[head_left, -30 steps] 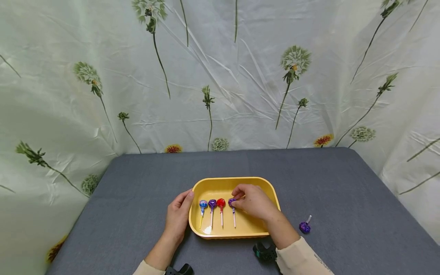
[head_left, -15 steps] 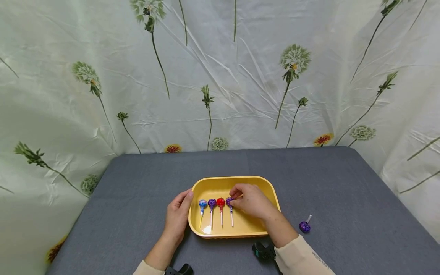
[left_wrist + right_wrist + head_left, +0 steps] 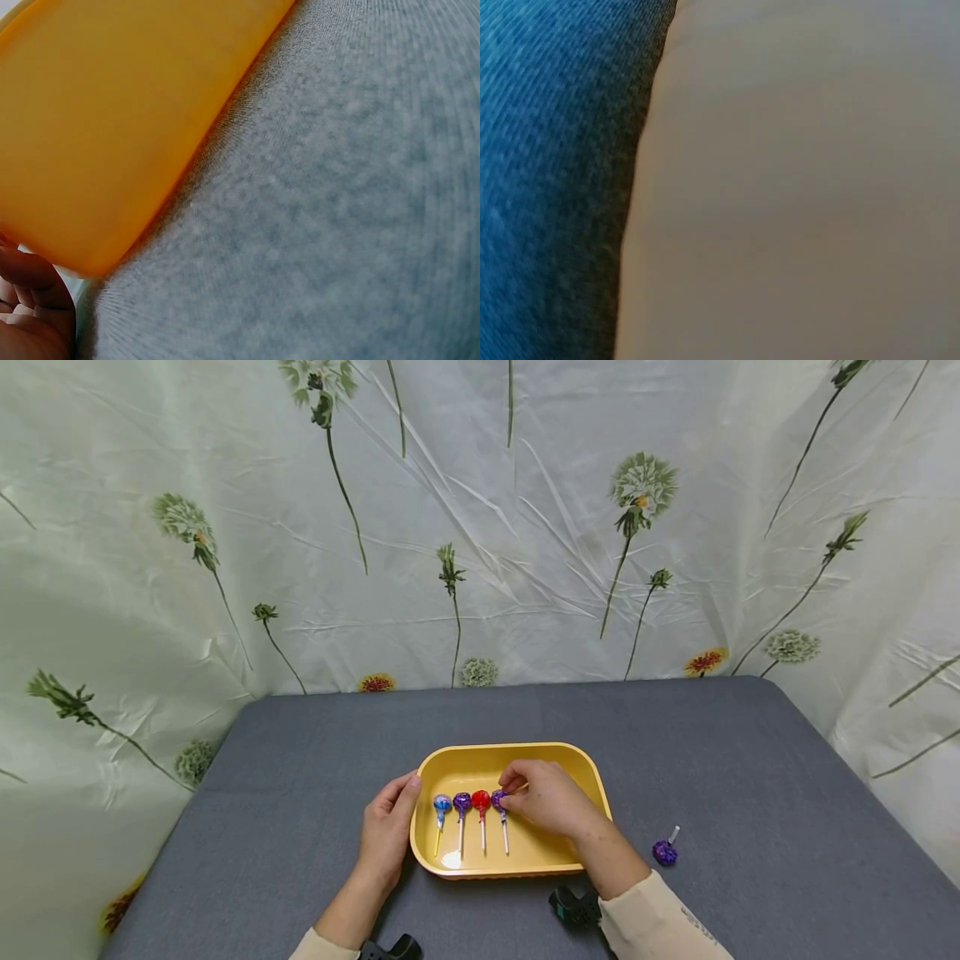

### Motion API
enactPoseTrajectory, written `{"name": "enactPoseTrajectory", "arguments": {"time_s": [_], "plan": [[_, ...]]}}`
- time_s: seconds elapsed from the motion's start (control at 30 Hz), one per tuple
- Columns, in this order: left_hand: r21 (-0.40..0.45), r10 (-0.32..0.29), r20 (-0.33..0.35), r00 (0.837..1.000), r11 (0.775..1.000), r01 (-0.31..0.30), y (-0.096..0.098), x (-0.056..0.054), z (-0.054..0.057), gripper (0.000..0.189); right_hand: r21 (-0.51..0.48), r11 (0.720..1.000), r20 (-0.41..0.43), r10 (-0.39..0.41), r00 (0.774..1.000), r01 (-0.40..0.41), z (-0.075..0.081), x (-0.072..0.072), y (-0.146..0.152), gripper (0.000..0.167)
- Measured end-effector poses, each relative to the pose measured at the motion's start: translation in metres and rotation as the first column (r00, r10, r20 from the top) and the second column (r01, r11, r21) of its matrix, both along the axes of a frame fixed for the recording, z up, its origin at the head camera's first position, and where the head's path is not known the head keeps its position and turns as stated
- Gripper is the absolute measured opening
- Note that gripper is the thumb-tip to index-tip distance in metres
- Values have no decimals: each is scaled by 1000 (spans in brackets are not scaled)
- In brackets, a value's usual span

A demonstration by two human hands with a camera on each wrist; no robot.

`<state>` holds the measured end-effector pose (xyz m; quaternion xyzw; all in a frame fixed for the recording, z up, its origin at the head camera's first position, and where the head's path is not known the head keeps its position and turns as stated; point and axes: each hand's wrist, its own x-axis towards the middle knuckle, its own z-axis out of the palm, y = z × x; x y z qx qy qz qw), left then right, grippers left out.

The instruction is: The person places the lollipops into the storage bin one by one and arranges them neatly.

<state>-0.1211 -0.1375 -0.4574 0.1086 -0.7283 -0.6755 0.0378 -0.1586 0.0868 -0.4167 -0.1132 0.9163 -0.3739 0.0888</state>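
Observation:
A yellow tray (image 3: 540,870) lies on the table with a row of lollipops in it, their sticks toward me. From the left come a blue lollipop (image 3: 442,804), a purple one (image 3: 462,802) and a red one (image 3: 481,800). At the row's right end my right hand (image 3: 551,797) pinches the head of another purple lollipop (image 3: 505,837) between thumb and fingers. My left hand (image 3: 386,831) grips the tray's left rim. In the left wrist view, curled fingers (image 3: 34,281) show at the tray's corner. A beige sleeve (image 3: 795,187) blocks most of the right wrist view.
One more purple lollipop (image 3: 664,852) lies on the grey tablecloth (image 3: 750,777), right of the tray, its stick pointing away. A pale flowered curtain (image 3: 540,527) hangs behind the table. Dark wrist devices (image 3: 576,906) sit near both cuffs.
The pinched purple lollipop has shifted slightly left toward the red one, with my right hand moving along. My left hand has stayed at the tray's rim.

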Motion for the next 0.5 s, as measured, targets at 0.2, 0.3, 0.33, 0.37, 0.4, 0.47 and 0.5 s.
{"name": "enactPoseTrajectory", "arguments": {"time_s": [0.2,0.3,0.33,0.37,0.4,0.47,0.5], "plan": [[-4,2,-1,1000,1000,-2,0,0,0,48,-7,1000,4,-5,1000,5,-1,0,0,13],[-3,4,-3,1000,1000,-4,0,0,0,48,-4,1000,5,-4,1000,4,-1,1,1,13],[-3,3,-2,1000,1000,-3,0,0,0,48,-4,1000,8,-5,1000,5,-1,1,1,13],[-2,3,-2,1000,1000,-3,0,0,0,48,-4,1000,9,-7,1000,7,-1,1,1,13],[0,2,-2,1000,1000,-2,0,0,0,47,-5,1000,12,-12,1000,12,0,1,2,13],[1,1,0,1000,1000,-1,0,0,0,47,-11,1000,16,-24,1000,24,0,1,2,13],[2,1,1,1000,1000,-1,0,0,0,47,-15,999,15,-29,999,29,0,1,3,12]]}}
